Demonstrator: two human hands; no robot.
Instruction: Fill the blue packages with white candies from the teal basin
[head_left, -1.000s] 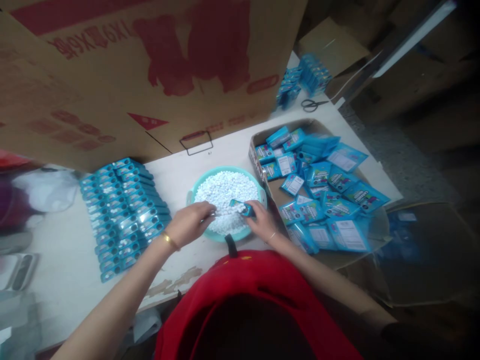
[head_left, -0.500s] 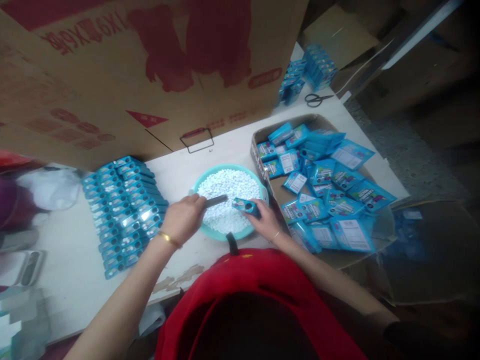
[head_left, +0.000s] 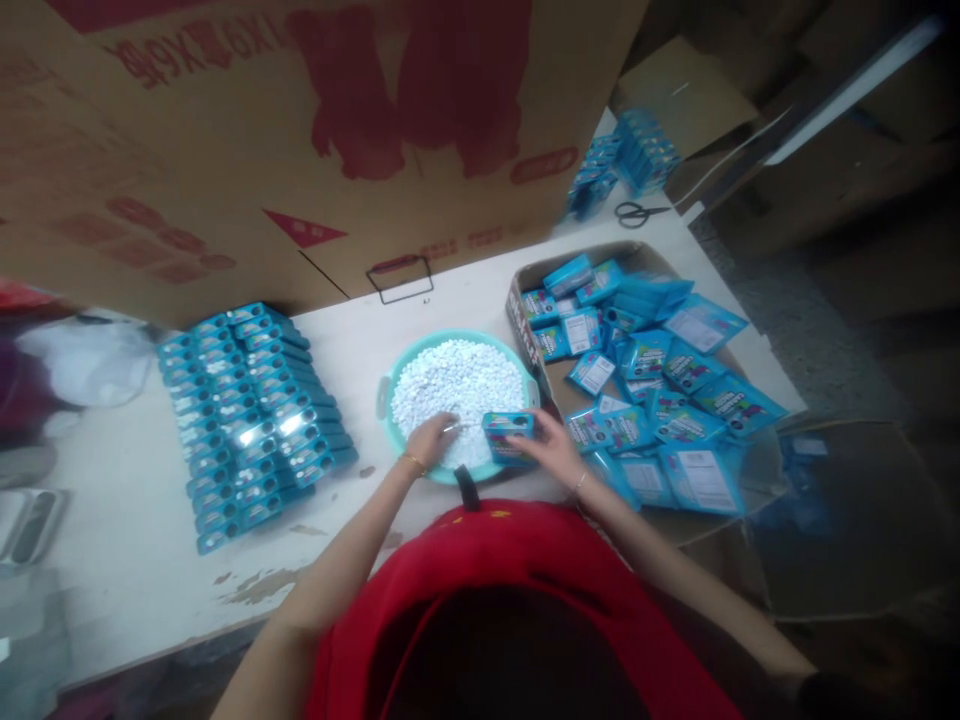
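Below me a mint-green basin (head_left: 384, 400) is filled with small white pellets (head_left: 457, 375). My left hand (head_left: 431, 443) reaches over its near left rim, its curled fingers down at the pellets. Something small and shiny shows at those fingertips, but I cannot make out what it is. Over the basin's right side, my right hand (head_left: 553, 447) grips a small blue printed box (head_left: 510, 432) between thumb and fingers. A dark round spot shows on the box's top face.
Left of the basin, several blue boxes (head_left: 255, 420) stand in tight rows. An open carton (head_left: 525, 325) of blue printed pouches (head_left: 679, 420) sits on the right. Behind rises a large cardboard box (head_left: 300, 150). Scissors (head_left: 634, 213) lie at the back right.
My left hand has moved right and down to the pellets; the dark flat strip it held no longer shows. The blue box in my right hand has turned, showing more of its printed side.
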